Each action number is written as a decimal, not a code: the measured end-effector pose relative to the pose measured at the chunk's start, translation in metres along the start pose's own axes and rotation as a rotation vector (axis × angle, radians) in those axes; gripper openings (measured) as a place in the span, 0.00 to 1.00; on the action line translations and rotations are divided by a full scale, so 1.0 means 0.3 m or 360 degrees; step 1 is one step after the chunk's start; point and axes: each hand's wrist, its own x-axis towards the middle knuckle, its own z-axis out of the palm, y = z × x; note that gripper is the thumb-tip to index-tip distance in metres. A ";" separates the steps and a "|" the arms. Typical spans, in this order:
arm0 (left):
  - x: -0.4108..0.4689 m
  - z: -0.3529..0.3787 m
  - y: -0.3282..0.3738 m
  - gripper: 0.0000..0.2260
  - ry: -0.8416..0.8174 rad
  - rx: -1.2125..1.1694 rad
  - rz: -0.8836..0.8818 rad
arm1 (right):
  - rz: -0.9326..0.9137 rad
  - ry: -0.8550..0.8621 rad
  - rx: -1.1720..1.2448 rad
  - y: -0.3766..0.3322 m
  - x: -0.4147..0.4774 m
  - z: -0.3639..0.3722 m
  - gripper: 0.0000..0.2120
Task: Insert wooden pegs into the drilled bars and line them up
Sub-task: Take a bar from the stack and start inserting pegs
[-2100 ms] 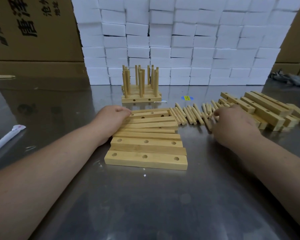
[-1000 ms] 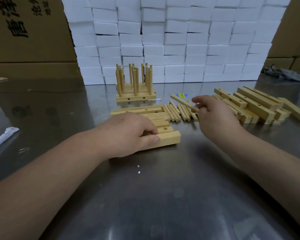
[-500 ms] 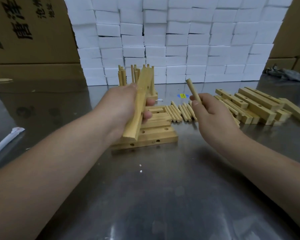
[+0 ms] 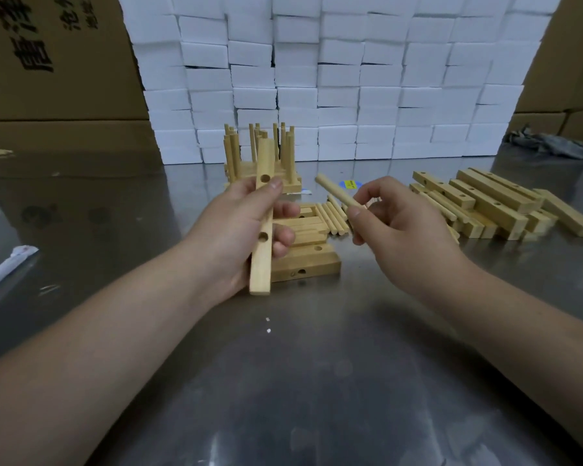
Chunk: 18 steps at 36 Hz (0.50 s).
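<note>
My left hand (image 4: 239, 227) grips a drilled wooden bar (image 4: 262, 210) held nearly upright, its holed face turned to the right; two holes show. My right hand (image 4: 398, 223) pinches a wooden peg (image 4: 335, 194) that points up and left, its tip a short way right of the bar's upper hole, not touching. Below the hands lies a group of flat drilled bars (image 4: 308, 264) on the metal table. Loose pegs (image 4: 332, 216) lie in a row behind them. A finished set of bars with upright pegs (image 4: 261, 163) stands farther back.
A pile of more drilled bars (image 4: 485, 203) lies at the right. White foam blocks (image 4: 334, 79) form a wall behind, with cardboard boxes (image 4: 48, 62) at both sides. A white wrapped item (image 4: 7, 270) lies at the left edge, grey rag (image 4: 549, 142) far right.
My left hand lifted one bar off the flat group and turned its holes toward the right. My right hand picked up a peg and tilted its tip left toward the bar.
</note>
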 end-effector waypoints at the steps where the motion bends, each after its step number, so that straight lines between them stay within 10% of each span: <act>1: 0.001 -0.006 -0.005 0.05 -0.0005 0.0069 0.0040 | -0.0027 -0.0006 0.0020 -0.007 -0.007 0.000 0.06; 18: -0.014 -0.050 -0.054 0.13 -0.0235 0.0309 0.0003 | -0.0241 0.0061 0.0067 -0.022 -0.033 -0.004 0.11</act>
